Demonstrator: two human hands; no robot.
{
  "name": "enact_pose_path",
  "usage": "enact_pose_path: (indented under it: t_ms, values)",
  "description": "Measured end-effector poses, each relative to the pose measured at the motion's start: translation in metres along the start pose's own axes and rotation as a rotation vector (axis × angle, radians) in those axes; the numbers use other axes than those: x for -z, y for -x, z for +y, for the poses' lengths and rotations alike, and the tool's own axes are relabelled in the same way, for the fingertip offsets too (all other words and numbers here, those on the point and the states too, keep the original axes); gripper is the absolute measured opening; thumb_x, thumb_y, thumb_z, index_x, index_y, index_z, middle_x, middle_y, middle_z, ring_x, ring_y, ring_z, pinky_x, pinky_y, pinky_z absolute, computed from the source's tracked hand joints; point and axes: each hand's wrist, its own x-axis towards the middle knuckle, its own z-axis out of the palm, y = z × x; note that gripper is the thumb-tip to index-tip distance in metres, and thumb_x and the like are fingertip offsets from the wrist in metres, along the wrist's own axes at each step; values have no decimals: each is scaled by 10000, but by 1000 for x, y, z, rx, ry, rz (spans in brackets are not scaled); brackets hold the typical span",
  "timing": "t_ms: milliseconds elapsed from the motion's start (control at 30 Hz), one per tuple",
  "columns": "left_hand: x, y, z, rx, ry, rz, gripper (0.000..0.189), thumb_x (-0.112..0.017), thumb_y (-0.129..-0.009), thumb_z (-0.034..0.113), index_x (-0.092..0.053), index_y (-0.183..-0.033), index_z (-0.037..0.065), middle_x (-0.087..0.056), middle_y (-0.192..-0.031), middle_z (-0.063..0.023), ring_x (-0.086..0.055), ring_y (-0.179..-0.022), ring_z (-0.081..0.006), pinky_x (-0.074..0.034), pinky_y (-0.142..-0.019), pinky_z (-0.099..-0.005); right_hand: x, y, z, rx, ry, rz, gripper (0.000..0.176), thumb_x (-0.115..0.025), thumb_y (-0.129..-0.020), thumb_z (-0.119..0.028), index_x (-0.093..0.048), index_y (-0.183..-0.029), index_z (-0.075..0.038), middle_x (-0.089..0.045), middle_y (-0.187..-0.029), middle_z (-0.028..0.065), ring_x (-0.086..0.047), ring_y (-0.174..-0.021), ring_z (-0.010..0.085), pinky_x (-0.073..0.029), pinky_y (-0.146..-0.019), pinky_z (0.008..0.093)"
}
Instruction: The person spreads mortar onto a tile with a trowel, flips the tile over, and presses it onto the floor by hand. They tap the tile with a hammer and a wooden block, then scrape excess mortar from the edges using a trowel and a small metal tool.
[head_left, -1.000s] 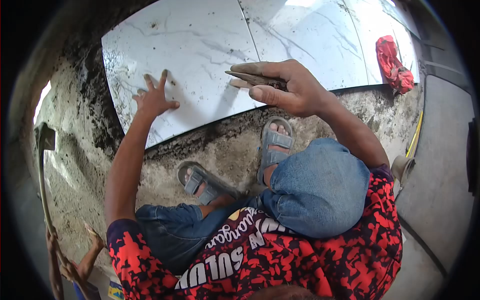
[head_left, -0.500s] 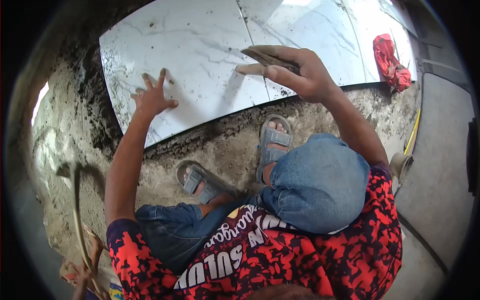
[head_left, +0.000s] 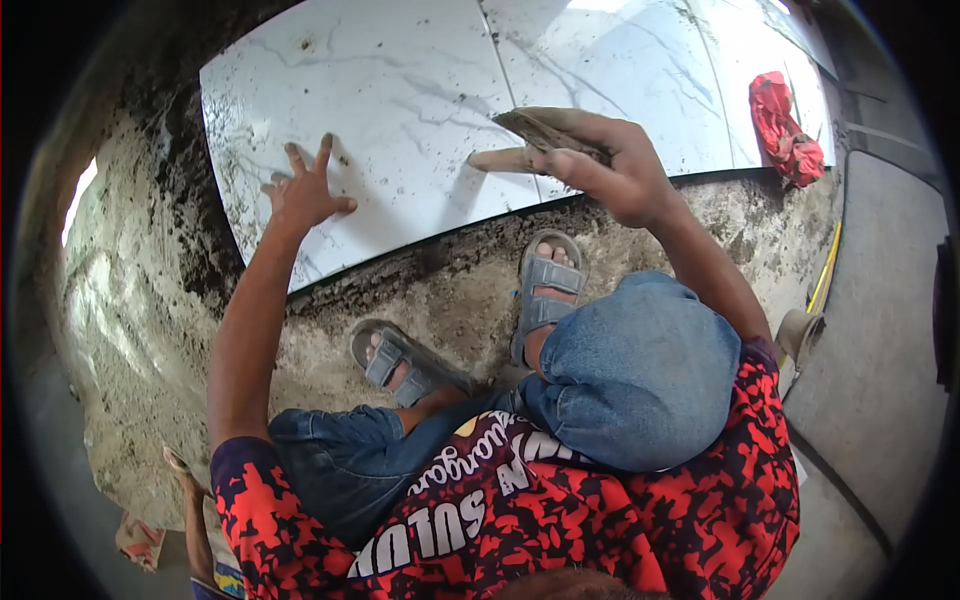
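Note:
My left hand [head_left: 303, 198] lies on the left marble-patterned tile [head_left: 400, 90], its fingers spread and bits of mortar scattered around it. Above the front edge of that tile, near the joint, my right hand [head_left: 625, 165] is closed on a trowel [head_left: 560, 138]. I grip it by its dirty blade. The pale handle [head_left: 500, 160] sticks out to the left, its end low over the tile and casting a shadow there. A second tile [head_left: 620, 80] adjoins on the right.
A crumpled red plastic bag [head_left: 785, 130] lies on the tiles at the right. Dark wet mortar [head_left: 190, 210] borders the left edge. My sandalled feet [head_left: 550, 285] stand on rough ground before the tiles. Another person's limb [head_left: 197, 530] shows at lower left, near a torn sack [head_left: 140, 540].
My right hand has shifted slightly down and right, and the trowel's handle end has dropped a little. My left hand stays put. The other person's long-handled tool has left view at the left.

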Motion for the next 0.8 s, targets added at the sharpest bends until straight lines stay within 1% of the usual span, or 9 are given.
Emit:
enact_pose_path:
  t_ms: [100, 133, 233, 300, 367, 500, 567, 767, 800]
  values:
    - [0, -2, 0, 4, 10, -20, 1144, -769, -625, 530, -30, -1483, 367, -59, -1505, -301, -389, -1201, -583, -243, -969, -711, 7, 5, -16, -156, 132, -127, 538, -545, -910, -367, -515, -1276, 27, -655, -1019, 175, -661, -939, 251, -531, -822, 326]
    - [-6, 0, -2, 11, 12, -48, 1144, -769, -625, 530, -30, -1483, 367, -59, -1505, -301, -389, -1201, -583, -243, -969, -711, -2, 8, -15, 42, -171, 24, 548, -537, -910, -377, -505, -1288, 18, -666, -975, 162, -665, -870, 221, -535, -774, 296]
    - [4, 0, -1, -10, 55, -10, 1153, -770, -621, 535, -22, -1483, 369, -54, -1502, -308, -413, -1188, -575, -242, -969, -713, 2, 13, 8, 44, -49, -80, 606, -511, -894, -444, -497, -1291, 14, -668, -982, 217, -679, -838, 196, -558, -685, 279]
    - [2, -1, 1, 5, -20, -23, 1142, -769, -620, 550, -53, -1487, 352, -80, -1498, -309, -425, -1193, -553, -256, -972, -704, 3, 8, 4, -63, 154, -195, 588, -515, -895, -433, -517, -1271, 19, -643, -1083, 225, -680, -786, 184, -560, -630, 283]
    - [2, -6, 1, -2, -11, -3, 1137, -770, -621, 547, -55, -1485, 362, -87, -1497, -309, -426, -1182, -566, -261, -968, -705, 0, 10, 2, 96, 105, -107, 581, -525, -894, -437, -535, -1261, 13, -669, -1017, 186, -642, -635, 159, -535, -562, 271]
    - [-13, 4, -5, -5, -16, 17, 1145, -778, -612, 540, -59, -1485, 362, -84, -1496, -314, -401, -1191, -582, -257, -971, -705, -12, 16, 0, 269, -398, 201, 577, -551, -887, -417, -545, -1243, 36, -671, -852, 129, -624, -619, 185, -524, -602, 296]
    - [-3, -2, -2, -12, 18, 15, 1146, -783, -606, 536, -66, -1484, 364, -89, -1494, -316, -370, -1202, -601, -259, -972, -703, 4, 14, -1, 0, 83, -158, 586, -544, -892, -406, -531, -1239, 67, -675, -792, 121, -619, -618, 163, -510, -573, 263]
    - [-6, 1, -3, -18, 11, 24, 1156, -778, -609, 543, -51, -1487, 353, -83, -1497, -312, -353, -1205, -612, -273, -973, -692, -13, 22, 12, 278, -287, 234, 538, -561, -892, -393, -551, -1248, 9, -644, -694, 77, -561, -564, 121, -426, -499, 234]
    - [-6, -1, -3, -16, 3, 18, 1148, -773, -614, 547, -53, -1487, 352, -83, -1496, -313, -357, -1206, -608, -270, -974, -693, -6, 18, 10, 162, -98, 115, 536, -557, -898, -370, -535, -1250, 35, -654, -719, 91, -583, -587, 127, -440, -509, 232]
